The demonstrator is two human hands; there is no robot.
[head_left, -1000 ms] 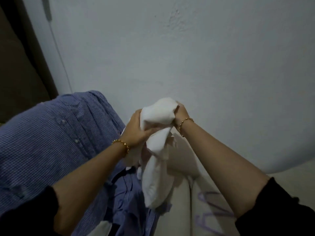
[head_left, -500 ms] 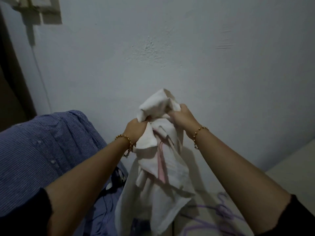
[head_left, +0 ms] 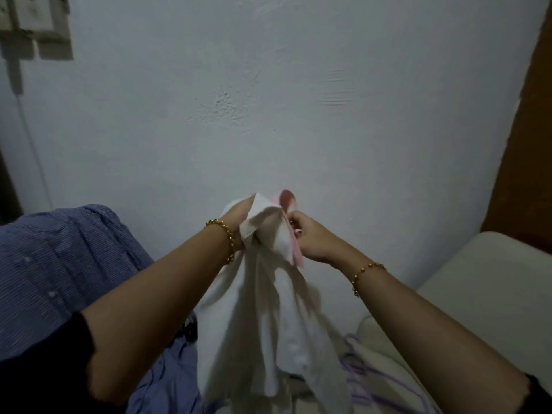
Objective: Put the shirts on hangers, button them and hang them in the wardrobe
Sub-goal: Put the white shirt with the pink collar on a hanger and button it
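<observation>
Both hands were up just below frame centre, each holding the white shirt (head_left: 268, 309). The left hand (head_left: 234, 221) gripped a bunched top fold, its fingers buried in cloth with only the back of the hand and wrist showing. The right hand (head_left: 310, 237) was at 3 o'clock of the left, just beside it. Its fingers were curled and pinched the shirt edge along with a pink strip (head_left: 297, 255); I could not tell if the strip was trim or a hanger part. A rounded pink tip poked out at 12 o'clock of the right hand. The rest of the white shirt hung loose toward 6 o'clock, between the forearms. There was a gold bracelet (head_left: 227, 238) on the left wrist and another (head_left: 366, 271) on the right, and black sleeves at both lower corners.

A switch box (head_left: 35, 25) sat at 10 o'clock of the frame with a cable (head_left: 30, 138) running down from it. A blue shirt (head_left: 59, 279) lay heaped at 8 o'clock, partly under the left forearm. The pale wall (head_left: 268, 100) filled the middle and 12 o'clock. Purple hangers (head_left: 358, 383) lay at 5 o'clock, partly hidden by the white shirt and right forearm, on a cream surface (head_left: 493, 288) at 4 o'clock. A brown panel (head_left: 525, 144) stood at 2 o'clock.
</observation>
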